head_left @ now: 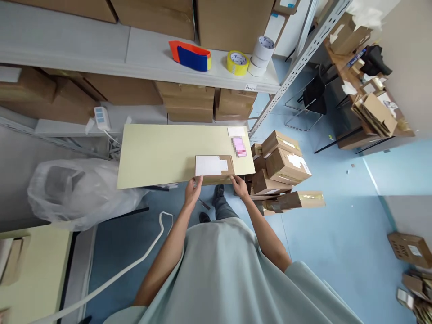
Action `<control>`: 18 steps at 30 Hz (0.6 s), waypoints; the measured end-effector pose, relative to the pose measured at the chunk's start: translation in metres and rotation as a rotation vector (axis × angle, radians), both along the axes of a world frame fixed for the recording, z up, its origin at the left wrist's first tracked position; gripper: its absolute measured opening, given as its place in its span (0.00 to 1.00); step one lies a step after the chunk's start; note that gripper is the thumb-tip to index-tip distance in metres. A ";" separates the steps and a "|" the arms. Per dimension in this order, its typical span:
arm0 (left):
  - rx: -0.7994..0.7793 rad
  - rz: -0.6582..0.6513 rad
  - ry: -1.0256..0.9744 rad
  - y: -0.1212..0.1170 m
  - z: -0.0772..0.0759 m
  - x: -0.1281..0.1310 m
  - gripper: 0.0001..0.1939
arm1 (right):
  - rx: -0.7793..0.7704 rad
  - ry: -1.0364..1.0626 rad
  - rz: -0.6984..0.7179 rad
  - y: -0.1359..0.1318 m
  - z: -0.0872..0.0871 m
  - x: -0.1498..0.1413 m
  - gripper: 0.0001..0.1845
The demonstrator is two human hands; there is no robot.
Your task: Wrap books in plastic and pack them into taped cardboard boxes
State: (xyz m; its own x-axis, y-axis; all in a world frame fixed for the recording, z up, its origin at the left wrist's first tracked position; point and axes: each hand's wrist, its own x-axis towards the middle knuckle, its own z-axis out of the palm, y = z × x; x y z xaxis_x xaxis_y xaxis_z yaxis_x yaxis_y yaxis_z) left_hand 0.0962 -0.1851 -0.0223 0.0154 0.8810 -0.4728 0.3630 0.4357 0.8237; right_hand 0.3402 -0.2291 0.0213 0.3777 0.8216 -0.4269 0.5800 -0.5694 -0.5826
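Note:
A small cardboard box (231, 164) with a white label (207, 165) on its top lies at the front edge of a pale yellow table (155, 153). My left hand (193, 191) grips its left front corner, thumb up against the box. At the right front corner, my right hand (239, 186) holds it with the fingertips. The fingers under the box are partly hidden. Behind the box, near the table's right end, lie a white paper slip (236, 131) and a blurred pink item (239, 146).
A shelf (148, 54) behind the table carries large boxes, yellow tape (237, 63), white tape rolls (261, 54) and a red-blue strip (192, 56). Stacked cartons (283, 164) stand right of the table. A clear plastic bag (81, 193) bulges at left, near a white cable (135, 263).

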 end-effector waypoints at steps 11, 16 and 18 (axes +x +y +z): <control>-0.002 0.028 -0.118 -0.051 0.012 0.040 0.31 | 0.379 0.478 -0.135 -0.066 -0.043 0.047 0.35; 0.016 0.047 -0.086 -0.072 0.007 0.053 0.28 | 0.328 0.462 -0.157 -0.080 -0.052 0.064 0.31; 0.042 0.041 -0.068 -0.081 0.003 0.067 0.26 | 0.298 0.445 -0.177 -0.089 -0.053 0.080 0.29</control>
State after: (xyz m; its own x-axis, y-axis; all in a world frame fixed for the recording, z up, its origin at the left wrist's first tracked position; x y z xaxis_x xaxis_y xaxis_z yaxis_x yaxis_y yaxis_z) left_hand 0.1634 -0.2660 -0.0189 0.0098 0.9005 -0.4347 0.2877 0.4138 0.8637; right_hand 0.4200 -0.3177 -0.0318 0.3569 0.8718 -0.3355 0.1520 -0.4086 -0.9000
